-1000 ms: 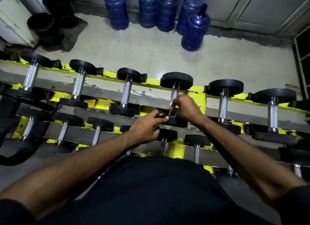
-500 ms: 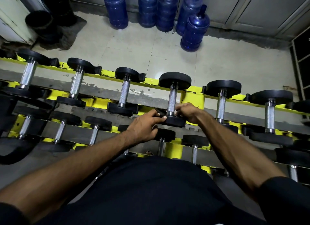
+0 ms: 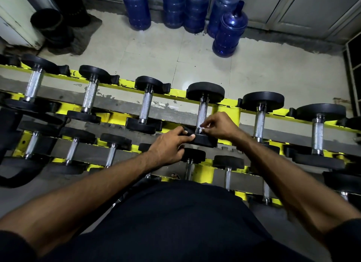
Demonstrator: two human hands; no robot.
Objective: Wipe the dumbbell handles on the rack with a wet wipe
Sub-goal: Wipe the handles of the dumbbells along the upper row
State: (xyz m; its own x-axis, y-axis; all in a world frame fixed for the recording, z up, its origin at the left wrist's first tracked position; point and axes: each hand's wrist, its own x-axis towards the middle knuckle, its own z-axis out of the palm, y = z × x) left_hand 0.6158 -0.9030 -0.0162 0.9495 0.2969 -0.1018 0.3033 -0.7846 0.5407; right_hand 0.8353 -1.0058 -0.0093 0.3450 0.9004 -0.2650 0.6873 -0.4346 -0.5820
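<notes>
Right hand (image 3: 220,128) has dropped from mid-shaft a second ago to the near end of the knurled steel handle (image 3: 202,113), where it also sat half a second ago. Its fingertips now lift slightly, and a small white wet wipe (image 3: 201,128) shows pinched between thumb and fingers against the metal. Left hand (image 3: 168,146) unchanged: fingers curled over the near head of the black rubber-headed dumbbell (image 3: 205,91), steadying it. Assessment: one downward stroke on this handle appears complete; whether the full circumference is covered cannot be told.

Nearest the camera, a dark shirt fills the lower frame, both forearms reaching out. Below the hands runs the lower tier of the yellow painted steel rack (image 3: 202,173), carrying smaller dumbbells. The worked dumbbell lies on the upper tier, three others to its left and two to its right in full view; their condition is not determinable. Beyond the rack: pale tiled floor (image 3: 136,52), worn and stained; several blue plastic water jugs (image 3: 230,31) by the far wall; black buckets (image 3: 46,21) far left; grey panelled doors (image 3: 304,7) far right
</notes>
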